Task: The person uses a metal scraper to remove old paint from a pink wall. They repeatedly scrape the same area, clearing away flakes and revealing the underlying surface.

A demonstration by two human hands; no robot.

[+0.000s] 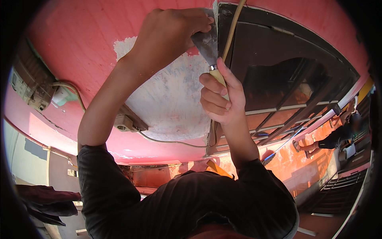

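Note:
My right hand [222, 92] is closed around the cream handle of a putty knife [209, 44], its broad grey metal blade pointing up beside a dark window or door frame [225, 33]. At the blade's upper end, the fingers of my left hand [170, 33] are bent against grey metal. Whether that metal is the same blade or a second piece cannot be told, and the left thumb is mostly hidden. Behind both hands is a pink wall [98, 50] with a large whitish-grey patch [176, 98] that has ragged edges.
A cable [232, 30] runs down past the frame. A socket box [124, 123] on a wooden block and an electric meter [22, 86] are mounted at left. A person [337, 136] stands at far right, near a blue-handled broom [270, 158] on the orange floor.

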